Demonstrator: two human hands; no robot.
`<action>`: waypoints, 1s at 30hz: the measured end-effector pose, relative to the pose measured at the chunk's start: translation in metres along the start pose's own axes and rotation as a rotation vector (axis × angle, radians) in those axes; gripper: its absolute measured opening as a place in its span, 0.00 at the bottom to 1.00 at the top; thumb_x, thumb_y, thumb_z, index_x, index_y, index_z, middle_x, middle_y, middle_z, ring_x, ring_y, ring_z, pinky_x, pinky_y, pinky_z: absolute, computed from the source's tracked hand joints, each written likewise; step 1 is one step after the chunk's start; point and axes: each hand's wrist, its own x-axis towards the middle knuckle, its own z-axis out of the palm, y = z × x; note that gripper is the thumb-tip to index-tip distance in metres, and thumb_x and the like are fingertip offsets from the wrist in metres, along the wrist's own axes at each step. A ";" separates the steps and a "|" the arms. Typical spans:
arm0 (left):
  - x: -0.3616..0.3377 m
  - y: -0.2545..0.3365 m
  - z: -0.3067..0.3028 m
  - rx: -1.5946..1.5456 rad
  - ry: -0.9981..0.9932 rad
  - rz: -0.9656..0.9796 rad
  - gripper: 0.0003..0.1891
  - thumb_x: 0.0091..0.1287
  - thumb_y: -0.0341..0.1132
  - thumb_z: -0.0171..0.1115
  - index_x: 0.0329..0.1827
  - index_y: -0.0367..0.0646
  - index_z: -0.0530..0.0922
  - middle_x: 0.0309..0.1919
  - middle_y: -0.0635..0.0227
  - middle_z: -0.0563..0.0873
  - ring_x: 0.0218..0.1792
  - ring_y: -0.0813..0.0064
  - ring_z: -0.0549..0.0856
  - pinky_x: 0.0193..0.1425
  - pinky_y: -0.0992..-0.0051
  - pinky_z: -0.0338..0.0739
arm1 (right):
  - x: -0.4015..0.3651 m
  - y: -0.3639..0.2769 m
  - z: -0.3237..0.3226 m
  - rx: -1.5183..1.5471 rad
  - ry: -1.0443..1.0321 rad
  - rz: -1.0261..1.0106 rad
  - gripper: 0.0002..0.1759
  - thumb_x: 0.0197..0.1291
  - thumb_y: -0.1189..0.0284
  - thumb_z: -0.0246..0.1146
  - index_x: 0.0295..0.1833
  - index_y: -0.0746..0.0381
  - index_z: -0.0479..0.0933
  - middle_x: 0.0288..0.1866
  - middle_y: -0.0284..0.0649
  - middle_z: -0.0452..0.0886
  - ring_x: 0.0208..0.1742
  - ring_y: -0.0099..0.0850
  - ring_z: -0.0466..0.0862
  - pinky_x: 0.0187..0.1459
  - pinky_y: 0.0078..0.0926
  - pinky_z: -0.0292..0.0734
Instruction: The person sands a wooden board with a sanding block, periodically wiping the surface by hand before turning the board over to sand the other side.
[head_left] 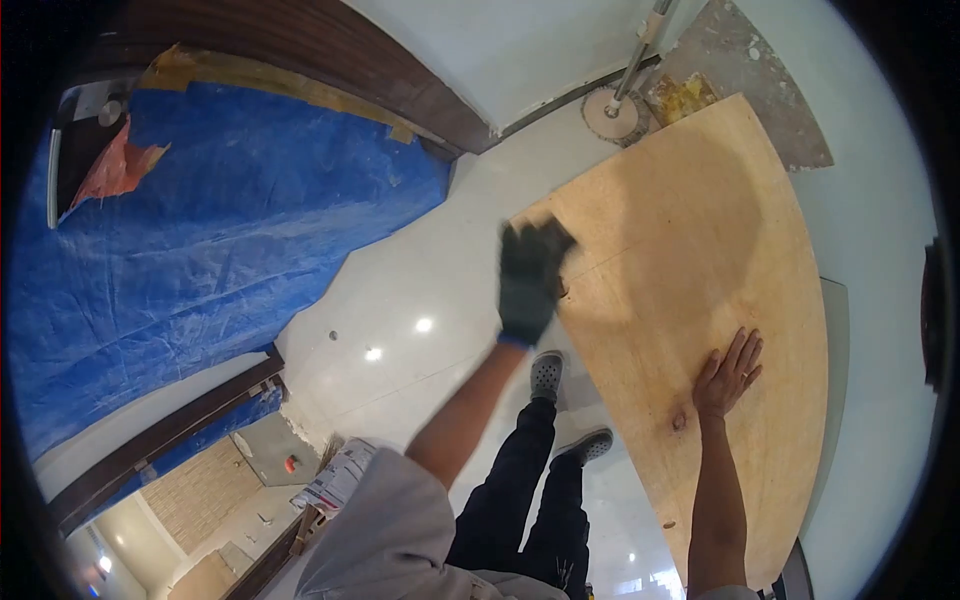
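A large sheet of plywood [650, 290] leans beside me, with knots and a rough edge mark on its face. My left hand [530, 280] wears a dark green glove and is at the board's left edge, smeared by motion. Its fingers are closed around a small dark block-like thing [558, 235], too blurred to name for sure. My bare right hand [729, 375] lies flat on the plywood's face, fingers spread, to the right of a knot.
Blue sheeting [220, 230], taped along its top and torn at one corner, covers the left side. A pole with a round base [614, 115] and a stained grey panel [745, 85] stand behind the board. Glossy pale tiles [400, 290] form the floor. A printed bag [340, 475] lies lower left.
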 end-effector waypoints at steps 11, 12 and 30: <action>0.016 0.004 0.002 -0.509 -0.118 0.163 0.24 0.72 0.30 0.41 0.72 0.49 0.65 0.72 0.64 0.65 0.74 0.65 0.60 0.80 0.64 0.46 | 0.000 -0.001 -0.004 0.039 -0.011 -0.004 0.35 0.70 0.52 0.40 0.78 0.57 0.50 0.81 0.45 0.45 0.81 0.44 0.43 0.73 0.61 0.34; 0.052 -0.019 -0.007 -0.260 0.099 0.145 0.24 0.70 0.32 0.43 0.71 0.49 0.66 0.69 0.63 0.69 0.72 0.62 0.63 0.80 0.63 0.49 | -0.001 -0.001 -0.005 0.051 -0.023 0.003 0.36 0.69 0.52 0.41 0.78 0.57 0.50 0.81 0.46 0.44 0.81 0.45 0.42 0.73 0.62 0.35; -0.081 0.119 -0.052 -1.081 -0.359 -0.416 0.12 0.68 0.36 0.57 0.47 0.39 0.80 0.42 0.58 0.86 0.44 0.62 0.85 0.55 0.69 0.77 | -0.002 -0.011 -0.014 0.186 -0.092 0.066 0.35 0.69 0.55 0.46 0.77 0.55 0.52 0.81 0.42 0.46 0.81 0.41 0.42 0.74 0.60 0.32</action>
